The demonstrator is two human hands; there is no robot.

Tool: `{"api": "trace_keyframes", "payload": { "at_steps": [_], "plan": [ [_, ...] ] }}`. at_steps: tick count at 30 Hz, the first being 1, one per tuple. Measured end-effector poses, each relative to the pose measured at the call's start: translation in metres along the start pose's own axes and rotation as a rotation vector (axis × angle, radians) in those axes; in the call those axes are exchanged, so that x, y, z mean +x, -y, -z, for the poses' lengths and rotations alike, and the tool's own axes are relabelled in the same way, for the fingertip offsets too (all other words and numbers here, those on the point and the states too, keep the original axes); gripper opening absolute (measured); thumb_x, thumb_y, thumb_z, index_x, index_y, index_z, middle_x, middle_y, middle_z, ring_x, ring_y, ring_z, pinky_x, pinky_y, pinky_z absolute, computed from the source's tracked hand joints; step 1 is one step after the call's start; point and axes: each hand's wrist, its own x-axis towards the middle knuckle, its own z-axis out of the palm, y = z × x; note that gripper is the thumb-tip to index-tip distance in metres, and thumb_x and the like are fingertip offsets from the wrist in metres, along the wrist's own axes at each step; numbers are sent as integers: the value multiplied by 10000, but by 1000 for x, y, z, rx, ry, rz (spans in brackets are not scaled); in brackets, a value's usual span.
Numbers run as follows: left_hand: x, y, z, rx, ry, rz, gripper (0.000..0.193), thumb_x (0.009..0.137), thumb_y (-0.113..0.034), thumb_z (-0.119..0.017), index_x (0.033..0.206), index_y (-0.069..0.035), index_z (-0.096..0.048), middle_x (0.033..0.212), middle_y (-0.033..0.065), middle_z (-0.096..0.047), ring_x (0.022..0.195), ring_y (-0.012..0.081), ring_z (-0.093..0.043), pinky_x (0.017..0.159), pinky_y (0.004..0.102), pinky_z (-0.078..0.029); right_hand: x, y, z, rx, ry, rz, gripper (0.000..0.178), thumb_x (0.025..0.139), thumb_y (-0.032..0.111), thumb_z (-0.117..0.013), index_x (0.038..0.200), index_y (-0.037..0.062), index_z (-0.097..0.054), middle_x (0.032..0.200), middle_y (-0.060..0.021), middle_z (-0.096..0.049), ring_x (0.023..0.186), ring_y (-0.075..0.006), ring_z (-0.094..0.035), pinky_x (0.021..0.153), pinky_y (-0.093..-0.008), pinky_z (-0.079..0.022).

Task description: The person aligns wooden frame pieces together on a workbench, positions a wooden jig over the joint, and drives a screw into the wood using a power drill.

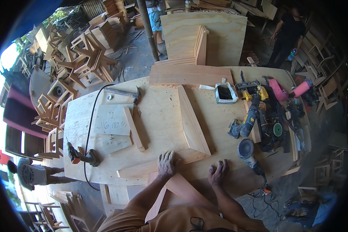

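Observation:
My left hand (166, 165) lies with its fingers stretched over a long wooden piece (141, 167) near the front edge of the plywood table (158, 104). At its right end this piece meets a tapered wooden leg (192, 120), which runs away from me, and the two form an angle. My right hand (219, 173) rests on the tabletop to the right of that corner, fingers apart and slightly bent, holding nothing. Below the table edge, partly hidden by my arms, reddish boards (185, 188) cross in front of my body.
At left are a cordless drill (82, 155), a black cable, a hammer (123, 92) and a marked wooden jig board (113, 120). Power tools (249, 120) crowd the right side, beside a small box (225, 94). A wide board (191, 74) lies across the far edge. People stand nearby.

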Motion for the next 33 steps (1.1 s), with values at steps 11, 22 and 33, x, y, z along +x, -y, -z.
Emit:
{"api": "trace_keyframes", "payload": {
  "at_steps": [11, 22, 33],
  "plan": [
    [-1, 1, -2, -24, 19, 16, 573, 932, -429, -606, 1309, 1, -562, 1277, 179, -609, 1171, 364, -558, 1064, 483, -365, 0, 0, 2, 4, 28, -9, 493, 866, 253, -631, 1274, 4, -508, 1451, -262, -447, 1327, -486, -439, 1126, -591, -345],
    [-1, 3, -3, -22, 2, 2, 566, 927, -421, -612, 1307, -4, -559, 1266, 178, -609, 1156, 362, -560, 1056, 483, -372, 0, -1, 1, 0, 11, 12, 503, 865, 255, -640, 1279, 3, -509, 1455, -268, -443, 1334, -499, -430, 1133, -599, -336],
    [-1, 3, -10, -38, 59, -3, 536, 894, -349, -617, 1312, -19, -566, 1251, 184, -625, 1113, 368, -579, 1021, 461, -410, -5, -5, -5, 36, -22, -82, 533, 890, 299, -634, 1304, -9, -496, 1472, -285, -417, 1336, -515, -414, 1127, -620, -315]
  ]
}}
